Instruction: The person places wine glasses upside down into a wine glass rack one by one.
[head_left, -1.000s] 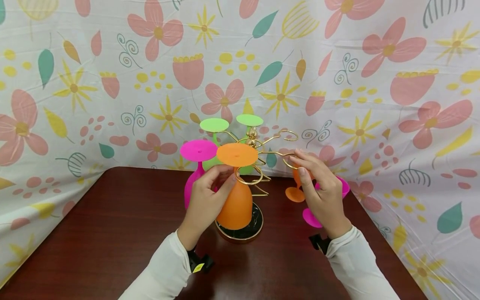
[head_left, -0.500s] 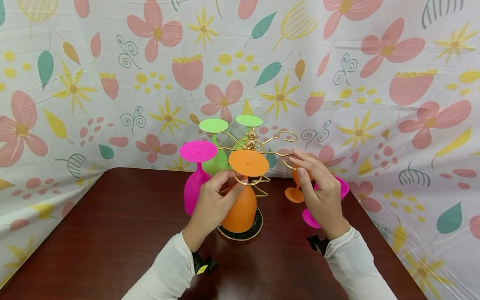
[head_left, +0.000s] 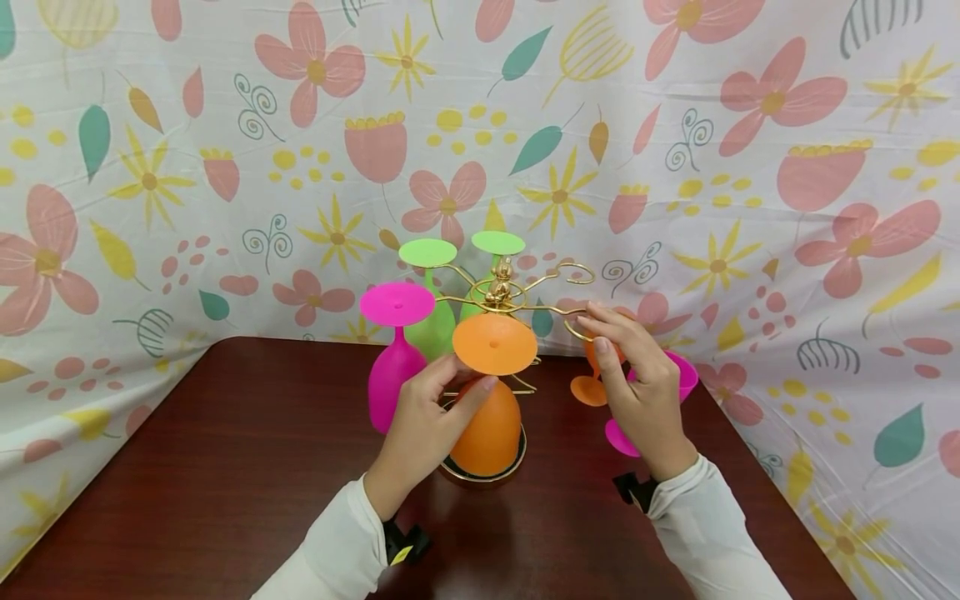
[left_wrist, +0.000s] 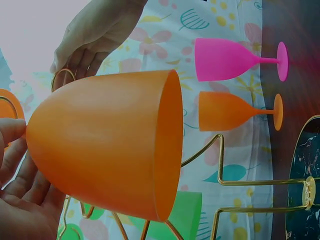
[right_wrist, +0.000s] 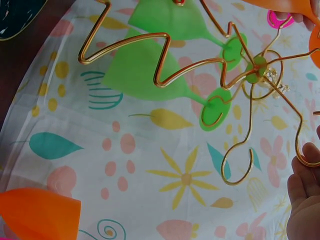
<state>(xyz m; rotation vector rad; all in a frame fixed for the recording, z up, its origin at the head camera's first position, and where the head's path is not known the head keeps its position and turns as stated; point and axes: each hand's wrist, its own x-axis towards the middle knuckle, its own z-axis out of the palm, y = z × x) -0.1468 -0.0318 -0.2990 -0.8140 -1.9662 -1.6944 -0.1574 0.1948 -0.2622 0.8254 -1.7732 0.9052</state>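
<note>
Left grip (head_left: 420, 425) pinched on the stem of the orange goblet (head_left: 487, 437), inverted at six o'clock of the rack (head_left: 499, 292); judged light, fairly stiff, somewhat slick, hardly fragile; best held by the stem; right grip (head_left: 651, 377), three o'clock, clamped on a rack loop (head_left: 577, 333).

left hand (head_left: 422, 431) seemingly pinches an orange goblet (head_left: 495, 423).

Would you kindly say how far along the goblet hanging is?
Two green goblets and a pink goblet already look hung upside down on the gold rack. The left hand holds an orange goblet, inverted, by its stem; the right hand touches the rack. Apparently remaining: the upright pink goblet and upright orange goblet on the table.
</note>
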